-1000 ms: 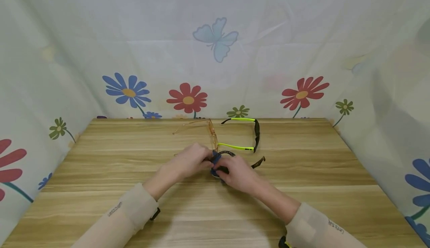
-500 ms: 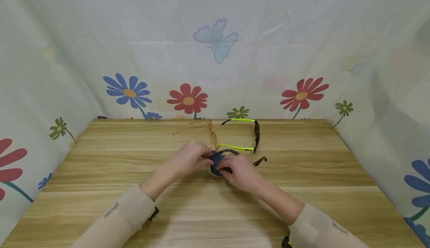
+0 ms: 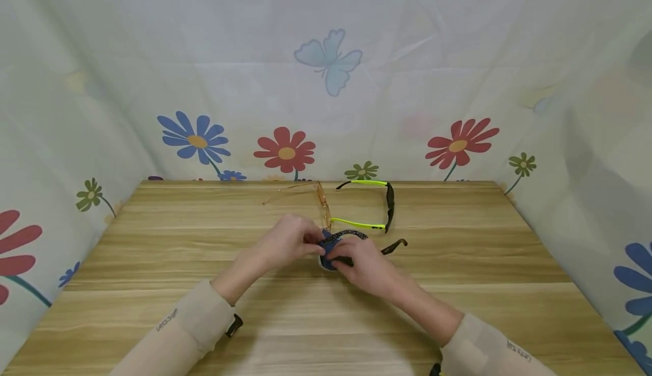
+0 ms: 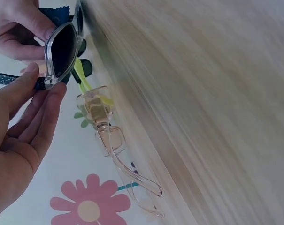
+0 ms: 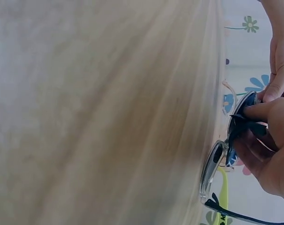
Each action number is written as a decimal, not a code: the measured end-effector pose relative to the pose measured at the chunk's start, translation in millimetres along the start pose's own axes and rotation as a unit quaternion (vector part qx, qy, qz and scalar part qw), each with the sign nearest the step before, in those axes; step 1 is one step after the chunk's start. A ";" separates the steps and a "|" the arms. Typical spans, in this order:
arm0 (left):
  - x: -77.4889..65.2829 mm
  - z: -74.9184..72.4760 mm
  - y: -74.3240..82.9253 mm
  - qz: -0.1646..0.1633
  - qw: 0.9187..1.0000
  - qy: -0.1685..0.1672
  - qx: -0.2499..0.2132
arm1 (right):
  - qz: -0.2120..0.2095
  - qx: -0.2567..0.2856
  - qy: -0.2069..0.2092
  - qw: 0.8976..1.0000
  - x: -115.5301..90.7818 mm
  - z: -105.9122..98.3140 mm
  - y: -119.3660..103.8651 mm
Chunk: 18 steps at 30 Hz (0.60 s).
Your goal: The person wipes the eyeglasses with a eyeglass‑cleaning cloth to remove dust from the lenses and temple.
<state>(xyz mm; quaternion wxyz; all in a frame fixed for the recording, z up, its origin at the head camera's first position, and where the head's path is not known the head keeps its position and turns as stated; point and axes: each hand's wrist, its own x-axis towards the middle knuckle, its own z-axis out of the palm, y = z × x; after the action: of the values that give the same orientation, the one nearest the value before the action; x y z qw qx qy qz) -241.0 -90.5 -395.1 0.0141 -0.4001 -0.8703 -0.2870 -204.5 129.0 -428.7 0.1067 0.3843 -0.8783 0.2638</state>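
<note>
My left hand (image 3: pixel 292 243) pinches a pair of sunglasses (image 4: pixel 64 51) near one hinge, where a dark speckled temple joins the frame. They have dark lenses and clear, silvery rims. A small dark blue cleaning cloth (image 5: pixel 240 131) with a zigzag edge lies over one lens. My right hand (image 3: pixel 367 265) pinches the cloth against that lens between thumb and fingers. In the head view the hands cover most of the frame, while one temple (image 3: pixel 394 246) sticks out to the right.
Behind the hands lie clear amber glasses (image 3: pixel 322 197) with unfolded temples. Touching or close beside them are black sunglasses (image 3: pixel 390 203) with neon yellow temples. The wooden table (image 3: pixel 168 251) ends at a flowered curtain (image 3: pixel 229 81) on the back and sides.
The right hand has shifted slightly right and down over the lens. The sunglasses have turned a little, with their temples moving right. The left hand keeps its grip, and the other glasses stay put.
</note>
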 end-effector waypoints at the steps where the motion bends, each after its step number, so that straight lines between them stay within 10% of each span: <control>1: 0.1 0.4 0.4 -0.006 1.000 -0.001 -0.008 | 0.005 0.005 0.004 1.000 -0.7 0.2 -0.4; 9: 0.3 -1.8 5.9 -0.038 0.998 -0.014 -0.055 | 0.053 0.040 0.033 0.997 -2.6 -1.6 -6.7; 18: 0.0 -2.2 4.0 -0.017 0.998 0.005 -0.068 | 0.008 0.019 0.055 0.998 -0.3 -0.7 -6.2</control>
<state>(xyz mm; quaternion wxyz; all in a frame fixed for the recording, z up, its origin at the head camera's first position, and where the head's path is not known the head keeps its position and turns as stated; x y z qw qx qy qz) -238.6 -89.5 -391.3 -0.0134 -0.3842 -0.8551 -0.3480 -199.8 126.1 -425.9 0.1453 0.3646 -0.8688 0.3020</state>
